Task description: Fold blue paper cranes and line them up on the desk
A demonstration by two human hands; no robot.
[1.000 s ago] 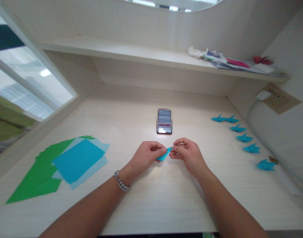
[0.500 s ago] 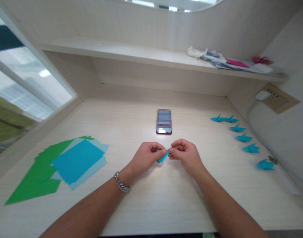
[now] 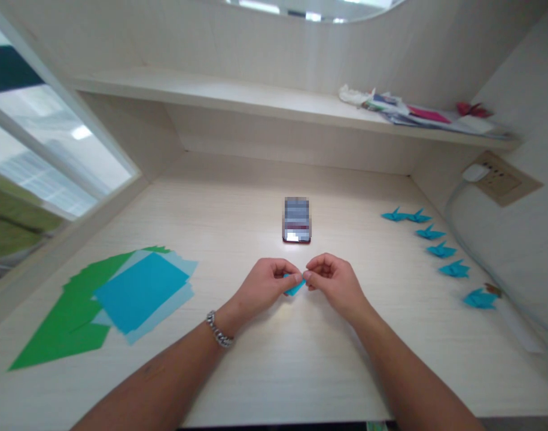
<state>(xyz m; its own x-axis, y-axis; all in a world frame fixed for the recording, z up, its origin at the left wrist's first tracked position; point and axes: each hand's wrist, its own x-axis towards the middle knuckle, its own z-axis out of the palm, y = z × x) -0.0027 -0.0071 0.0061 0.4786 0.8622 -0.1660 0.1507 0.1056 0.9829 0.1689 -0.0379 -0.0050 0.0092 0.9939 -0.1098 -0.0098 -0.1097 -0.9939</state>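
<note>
A small piece of folded blue paper (image 3: 295, 289) is held above the desk, in the middle of the head view. My left hand (image 3: 273, 281) pinches it between thumb and fingers from the left. From the other side, my right hand (image 3: 334, 278) pinches its right corner, thumb against fingertips. The two thumbs are close together, and the fingers hide much of the paper. Along the right side of the desk lie several blue origami cranes (image 3: 441, 250). To the left, blue paper sheets (image 3: 142, 293) overlap a fan of green paper sheets (image 3: 63, 332).
A phone (image 3: 296, 220) lies just beyond my hands. Above the desk runs a shelf (image 3: 220, 93) with papers (image 3: 429, 114) at its right end. A plug with a cable (image 3: 453, 224) sits in the wall socket (image 3: 502, 178) on the right.
My right hand has shifted slightly, its thumb tip now nearer the left thumb. The left hand and the folded paper have hardly moved.
</note>
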